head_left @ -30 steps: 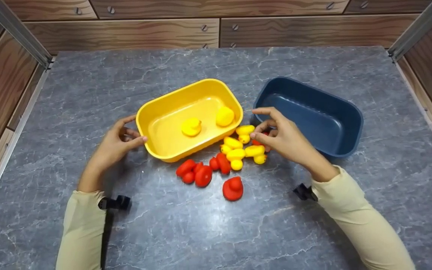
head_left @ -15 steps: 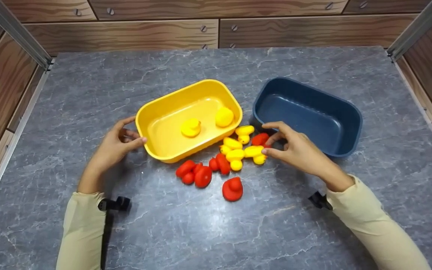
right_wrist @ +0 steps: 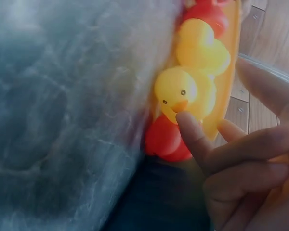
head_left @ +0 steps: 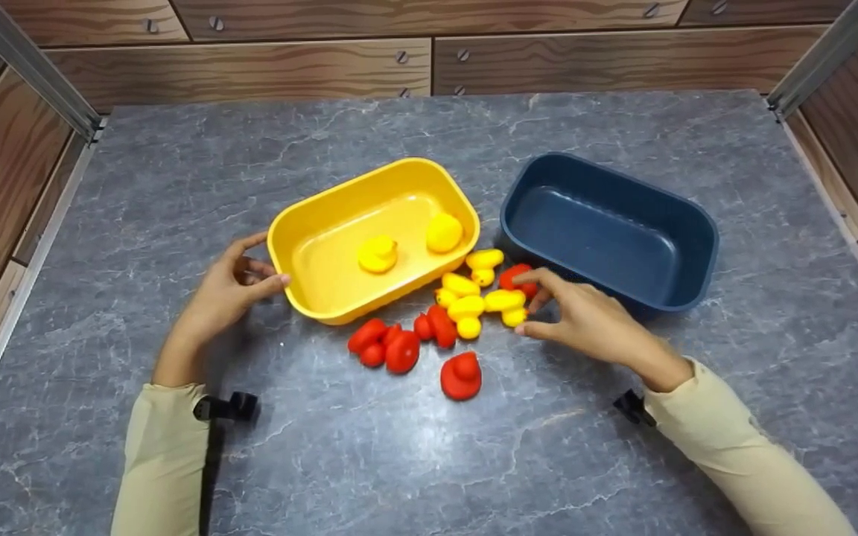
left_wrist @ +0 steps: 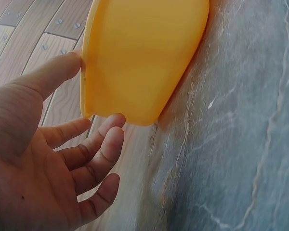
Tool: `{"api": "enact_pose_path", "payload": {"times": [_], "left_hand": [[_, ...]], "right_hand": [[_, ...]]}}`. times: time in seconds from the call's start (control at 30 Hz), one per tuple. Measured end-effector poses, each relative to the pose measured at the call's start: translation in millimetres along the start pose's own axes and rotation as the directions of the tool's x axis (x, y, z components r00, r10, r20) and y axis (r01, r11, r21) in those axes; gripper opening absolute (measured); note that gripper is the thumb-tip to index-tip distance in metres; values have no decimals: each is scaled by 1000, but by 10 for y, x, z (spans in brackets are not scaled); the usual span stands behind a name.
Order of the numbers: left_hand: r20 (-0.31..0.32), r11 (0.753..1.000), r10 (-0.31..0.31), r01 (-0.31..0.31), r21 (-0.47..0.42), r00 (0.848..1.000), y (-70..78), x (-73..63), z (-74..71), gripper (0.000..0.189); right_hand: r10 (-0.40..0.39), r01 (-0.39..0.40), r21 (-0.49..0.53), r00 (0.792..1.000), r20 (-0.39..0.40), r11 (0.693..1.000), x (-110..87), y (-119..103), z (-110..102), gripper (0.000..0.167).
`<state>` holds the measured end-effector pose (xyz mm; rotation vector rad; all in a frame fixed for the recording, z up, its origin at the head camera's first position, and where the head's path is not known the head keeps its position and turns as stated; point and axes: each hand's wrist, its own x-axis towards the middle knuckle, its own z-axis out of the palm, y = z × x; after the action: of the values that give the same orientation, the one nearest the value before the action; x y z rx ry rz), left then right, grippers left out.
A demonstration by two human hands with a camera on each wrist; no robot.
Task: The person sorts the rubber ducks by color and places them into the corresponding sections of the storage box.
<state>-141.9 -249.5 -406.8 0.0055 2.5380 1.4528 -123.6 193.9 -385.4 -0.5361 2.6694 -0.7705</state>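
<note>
So there's this yellow duck lying on its side just right of the frame's centre, at the right end of a loose pile. The right hand is right at it, thumb and index finger spread well apart around it, not pinching. In the right wrist view a fingertip overlaps the beak, but honestly I can't tell if it's touching.

Just above that duck, partly behind the fingers, there's a red duck. Three more yellow ducks are bunched up to its left, then three red ducks toward lower centre, plus a lone red duck just below the lot.

Yellow bin sits tilted-ish across the centre, left of the duck, with two yellow ducks inside. The left hand is on its left end, thumb and index spread with their tips at the rim, other fingers loosely bent. Dark blue bin is on the right, angled the other way.

All that's on a grey marbled table, wood-look panels along the top, pale sleeves coming in from the bottom corners.
</note>
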Motion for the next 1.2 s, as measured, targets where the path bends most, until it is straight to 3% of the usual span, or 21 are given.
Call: {"api": "enact_pose_path", "payload": {"times": [0.37, 1.2], "left_hand": [[-6, 1000, 2, -2, -10, 1000, -18, -11, 11, 74], [-6, 1000, 10, -10, -19, 1000, -26, 3, 5, 74]], "right_hand": [[32, -27, -101, 999, 42, 994, 29, 19, 68, 56], [7, -7, -172, 1000, 0, 985, 155, -2, 156, 46]]}}
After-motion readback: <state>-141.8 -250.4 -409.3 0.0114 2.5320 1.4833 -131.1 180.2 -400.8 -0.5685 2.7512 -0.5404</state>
